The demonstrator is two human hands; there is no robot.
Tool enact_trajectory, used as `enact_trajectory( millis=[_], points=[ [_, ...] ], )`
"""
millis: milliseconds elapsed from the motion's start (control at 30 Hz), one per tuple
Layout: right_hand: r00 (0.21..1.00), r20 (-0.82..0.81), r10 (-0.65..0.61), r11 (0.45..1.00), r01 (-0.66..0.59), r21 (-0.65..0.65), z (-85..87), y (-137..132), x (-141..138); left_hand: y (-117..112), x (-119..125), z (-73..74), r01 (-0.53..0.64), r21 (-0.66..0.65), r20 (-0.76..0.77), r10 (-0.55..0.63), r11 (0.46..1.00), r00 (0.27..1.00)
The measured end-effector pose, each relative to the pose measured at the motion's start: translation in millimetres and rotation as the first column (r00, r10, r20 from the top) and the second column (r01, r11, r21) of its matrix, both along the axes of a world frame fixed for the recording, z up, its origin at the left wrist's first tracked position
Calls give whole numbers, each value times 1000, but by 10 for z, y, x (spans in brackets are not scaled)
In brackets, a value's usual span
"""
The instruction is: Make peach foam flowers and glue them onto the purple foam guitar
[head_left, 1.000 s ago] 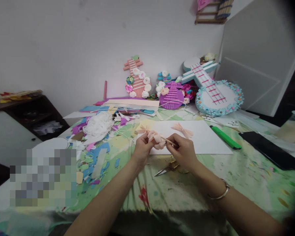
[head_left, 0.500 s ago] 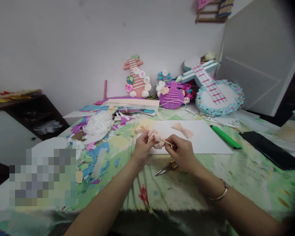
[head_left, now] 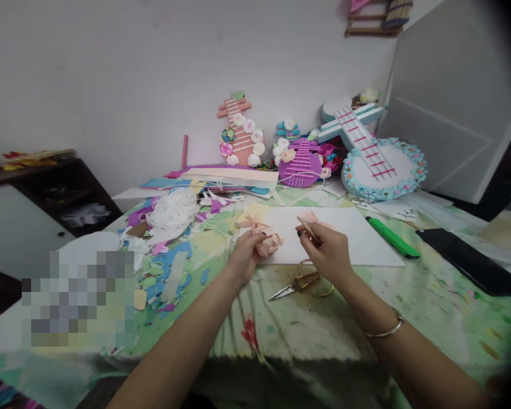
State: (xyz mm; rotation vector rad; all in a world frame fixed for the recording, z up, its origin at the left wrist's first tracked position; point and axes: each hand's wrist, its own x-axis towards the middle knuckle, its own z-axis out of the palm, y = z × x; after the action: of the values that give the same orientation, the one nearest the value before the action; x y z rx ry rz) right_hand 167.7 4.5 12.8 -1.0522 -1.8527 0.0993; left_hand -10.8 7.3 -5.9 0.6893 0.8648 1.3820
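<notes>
The left hand (head_left: 246,254) pinches a peach paper flower (head_left: 271,243) between thumb and fingers. The flower sits at the tips of the fingers, with its ruffled petals poking out to the right of the thumb, on the side that faces the other hand. The right hand (head_left: 326,243) grips a thin stick (head_left: 308,228). The stick's free end points up and to the left, and it is apart from the flower, with a gap between them. Just past the left fingers is a peach paper piece (head_left: 249,219) with spiky ends. Behind the right hand, a peach paper bow (head_left: 310,217) is partly hidden. Under both hands is a white sheet (head_left: 357,241). Gold scissors (head_left: 301,282) lie at its near edge, with the blades pointing left. A silver bracelet (head_left: 386,330) is on the right arm. A green tool (head_left: 392,237) lies by the sheet's right side, and a flat black thing (head_left: 464,258) is farther right. To the left are paper scraps (head_left: 179,262) and a heap of white string (head_left: 174,210). At the back, a pink toy lute (head_left: 242,145), a purple toy lute (head_left: 298,172) and a big blue and white toy lute (head_left: 383,165) lean up.
</notes>
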Motion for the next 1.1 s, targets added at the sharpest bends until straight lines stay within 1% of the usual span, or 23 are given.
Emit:
enact_trajectory(
  millis=[100, 200, 367, 433, 533, 633, 700, 767, 833, 900, 933, 967, 1033, 1067, 1100],
  points=[
    [1000, -16, -14, 1000, 15, 13, -7, 23, 35, 1, -10, 25, 29, -49, 94, -25, 998, 995],
    [997, -39, -66, 998, 66, 0, 23, 18, 66, -8, -19, 53, 56, -33, 165, -50, 998, 985],
    [977, -60, -203, 979, 205, 19, 96, 46, 145, -13, -28, 58, 86, -3, 164, -84, 996, 983],
    [972, -1, -236, 972, 236, 10, 88, 92, 179, -13, -28, 54, 87, 1, 148, -86, 996, 985],
    [956, 196, -218, 969, 236, -74, 32, 174, 221, -18, -30, 54, 89, 14, 122, -90, 996, 988],
    [911, 397, -113, 957, 208, -203, -26, 229, 237, -24, -35, 48, 115, 53, 53, -118, 992, 992],
    [875, 478, -77, 939, 225, -260, -44, 237, 235, -24, -35, 34, 128, 100, -48, -123, 987, 991],
    [837, 534, -121, 916, 301, -264, -52, 220, 232, -26, -31, 17, 105, 155, -191, -75, 982, 979],
    [790, 577, -209, 886, 402, -230, -59, 184, 247, -33, -20, 6, 69, 205, -333, 4, 976, 943],
    [755, 603, -255, 871, 450, -195, -61, 143, 290, -46, -3, 5, 65, 227, -419, 37, 972, 907],
    [753, 612, -242, 880, 436, -187, -53, 129, 323, -53, 7, 7, 54, 226, -445, 54, 973, 894],
    [757, 621, -202, 898, 396, -191, -34, 127, 363, -59, 19, 10, 50, 213, -453, 53, 976, 890],
    [772, 633, -61, 922, 286, -260, 48, 180, 457, -67, 43, 15, 49, 181, -441, 36, 982, 897],
    [777, 629, 21, 916, 237, -324, 111, 246, 509, -70, 55, 18, 44, 151, -424, 25, 988, 905],
    [788, 609, 84, 892, 213, -398, 185, 342, 560, -72, 67, 20, 49, 136, -415, 12, 989, 910]
  ],
)
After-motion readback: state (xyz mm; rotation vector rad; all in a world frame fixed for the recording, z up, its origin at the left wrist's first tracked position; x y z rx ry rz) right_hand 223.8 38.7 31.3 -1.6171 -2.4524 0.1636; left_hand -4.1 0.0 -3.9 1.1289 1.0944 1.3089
